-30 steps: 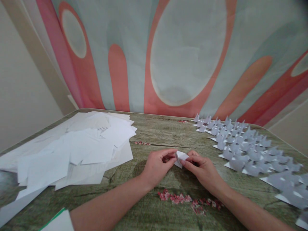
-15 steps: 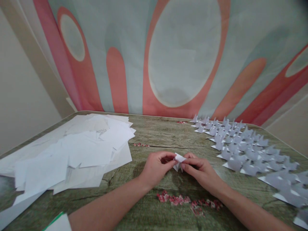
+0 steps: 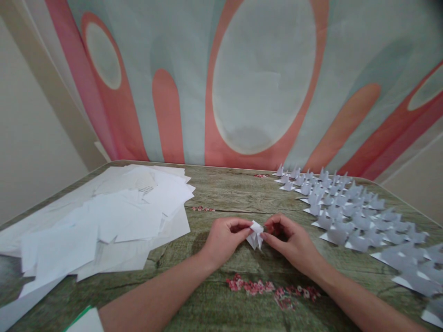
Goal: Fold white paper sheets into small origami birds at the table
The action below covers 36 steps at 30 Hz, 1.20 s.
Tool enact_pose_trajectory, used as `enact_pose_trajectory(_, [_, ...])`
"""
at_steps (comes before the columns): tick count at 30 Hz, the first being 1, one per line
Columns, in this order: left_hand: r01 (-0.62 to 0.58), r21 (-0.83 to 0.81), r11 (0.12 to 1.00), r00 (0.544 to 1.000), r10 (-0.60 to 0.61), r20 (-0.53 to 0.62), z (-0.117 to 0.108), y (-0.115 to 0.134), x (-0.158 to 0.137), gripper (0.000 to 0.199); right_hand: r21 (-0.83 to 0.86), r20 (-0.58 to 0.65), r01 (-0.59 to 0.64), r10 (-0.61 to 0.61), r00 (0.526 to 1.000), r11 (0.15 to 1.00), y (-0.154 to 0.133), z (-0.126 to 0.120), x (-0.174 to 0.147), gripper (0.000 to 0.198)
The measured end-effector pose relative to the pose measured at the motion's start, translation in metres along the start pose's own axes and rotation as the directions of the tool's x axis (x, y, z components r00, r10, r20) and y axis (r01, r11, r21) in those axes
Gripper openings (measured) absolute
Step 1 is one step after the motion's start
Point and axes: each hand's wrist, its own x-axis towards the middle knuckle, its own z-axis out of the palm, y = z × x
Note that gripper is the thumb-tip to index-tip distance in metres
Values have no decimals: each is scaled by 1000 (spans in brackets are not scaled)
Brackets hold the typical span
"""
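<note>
A small folded piece of white paper [image 3: 255, 236] is held just over the table, in front of me. My left hand [image 3: 226, 240] pinches its left side between thumb and fingers. On the other side, my right hand [image 3: 289, 237] has its thumb tip at the paper's right edge, with the index finger bent and a little apart from the paper. Pointed flaps of the folded paper hang downward between the hands. Its far side is hidden from view.
Many folded paper figures [image 3: 335, 212] stand in rows on the right. Loose white sheets [image 3: 128, 212] lie heaped on the left. The wood-patterned table [image 3: 228, 189] bears printed pink blossoms [image 3: 252, 286]. A patterned curtain [image 3: 194, 92] hangs behind. A green-edged white item [image 3: 86, 320] sits at the bottom left.
My right index finger has lifted and bent away from the paper. The folded paper has turned slightly, showing more of its lower flaps. My left hand keeps its pinch.
</note>
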Motion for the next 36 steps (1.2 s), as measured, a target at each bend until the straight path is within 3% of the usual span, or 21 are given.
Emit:
enact_pose_trajectory(7, [-36,128,991,999,32,34,0,-1,-2,16,25,52,78,-79,996,997,2,3,2,11])
enact_pose_trajectory(11, [-142,319,937,990,131,56,0,-2,-3,16,-18,62,119,-118,991,993,6,2,2,10])
enact_pose_trajectory(16, [-259,592,763,965,230,127,-6,-1,-5,14,-51,86,170,-166,982,984,8,6,1,14])
enact_pose_trajectory(21, [-346,743,573,936,268,229,-11,0,-5,13,-108,98,185,-175,980,977,9,9,1,16])
enact_pose_trajectory(28, [-474,825,308,873,287,395,-11,3,-5,15,-202,131,272,-249,960,941,13,8,0,18])
enact_pose_trajectory(32, [-522,837,162,837,285,467,-10,5,-6,12,-319,188,384,-340,922,866,14,6,0,20])
enact_pose_trajectory(36, [-537,840,70,819,280,501,-8,6,-6,9,-389,248,465,-396,884,795,15,3,-1,19])
